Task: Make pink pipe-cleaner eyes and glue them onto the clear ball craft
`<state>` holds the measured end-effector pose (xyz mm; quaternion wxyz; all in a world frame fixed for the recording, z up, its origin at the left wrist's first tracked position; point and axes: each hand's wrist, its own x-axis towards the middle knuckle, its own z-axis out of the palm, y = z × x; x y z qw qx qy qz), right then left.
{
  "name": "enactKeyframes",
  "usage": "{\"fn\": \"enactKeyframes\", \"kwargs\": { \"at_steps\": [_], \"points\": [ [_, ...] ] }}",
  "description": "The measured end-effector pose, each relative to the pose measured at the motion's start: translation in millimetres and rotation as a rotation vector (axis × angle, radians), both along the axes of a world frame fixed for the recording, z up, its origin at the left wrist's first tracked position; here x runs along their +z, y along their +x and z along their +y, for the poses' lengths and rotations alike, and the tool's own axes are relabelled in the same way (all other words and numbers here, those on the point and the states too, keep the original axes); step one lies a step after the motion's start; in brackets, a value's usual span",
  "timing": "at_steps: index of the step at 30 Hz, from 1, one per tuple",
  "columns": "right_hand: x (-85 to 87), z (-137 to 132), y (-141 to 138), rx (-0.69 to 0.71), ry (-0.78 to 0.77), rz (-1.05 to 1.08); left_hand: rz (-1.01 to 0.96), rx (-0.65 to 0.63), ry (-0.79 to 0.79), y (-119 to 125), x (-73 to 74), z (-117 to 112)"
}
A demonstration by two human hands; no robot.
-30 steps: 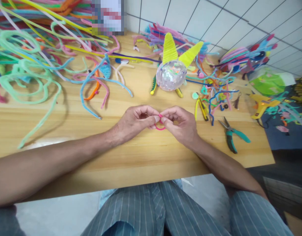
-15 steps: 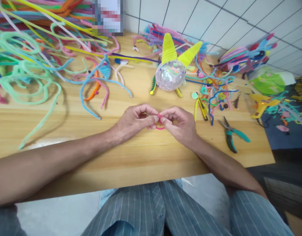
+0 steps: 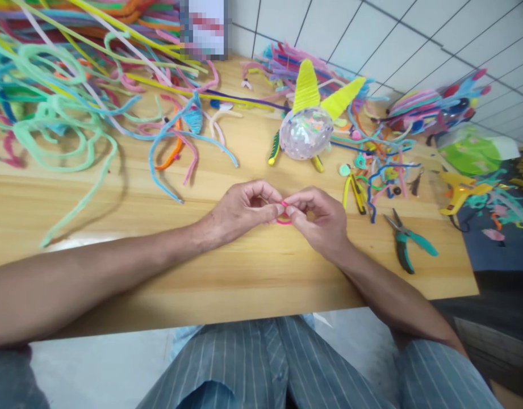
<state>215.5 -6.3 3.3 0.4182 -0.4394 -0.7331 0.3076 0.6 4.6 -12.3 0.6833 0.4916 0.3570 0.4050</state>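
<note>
Above the wooden table (image 3: 261, 278), my left hand (image 3: 252, 209) and my right hand (image 3: 321, 220) meet at the fingertips. Both pinch a bright pink pipe cleaner (image 3: 284, 222), which bends into a small loop below the fingers; part of it is hidden by the thumbs. Just beyond my hands stands a clear rounded body (image 3: 307, 133) with glittery bits, two yellow pipe-cleaner ears (image 3: 307, 88) and striped legs. Teal-handled pliers (image 3: 408, 240) lie to the right of my right hand, jaws apart.
Loose pipe cleaners (image 3: 69, 136) in many colours cover the left side. Scraps and a yellow cutter (image 3: 358, 196) lie right of the clear body. A yellow glue gun (image 3: 462, 192) sits by the right edge. A tiled wall (image 3: 329, 28) rises behind.
The whole view has shifted, so the table's things appear slightly further right. My hands keep their pinch on the pink pipe cleaner, with hardly any change in the fingers.
</note>
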Motion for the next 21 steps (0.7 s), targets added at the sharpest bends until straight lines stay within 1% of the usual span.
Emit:
{"fn": "enactKeyframes", "kwargs": {
  "at_steps": [8,12,17,21],
  "points": [
    [-2.2,0.8,1.8,0.018,0.043,0.009,-0.050,-0.003,-0.001,2.4,0.4,0.2],
    [-4.2,1.7,3.6,0.015,0.064,-0.008,-0.057,-0.002,0.027,3.2,0.1,-0.1],
    [-7.2,3.0,5.8,-0.018,0.053,-0.030,-0.017,0.009,0.078,2.1,-0.7,-1.2],
    [-7.5,3.3,5.7,-0.015,0.069,-0.020,0.016,0.009,0.109,1.2,-2.1,-2.7]
  ]
}}
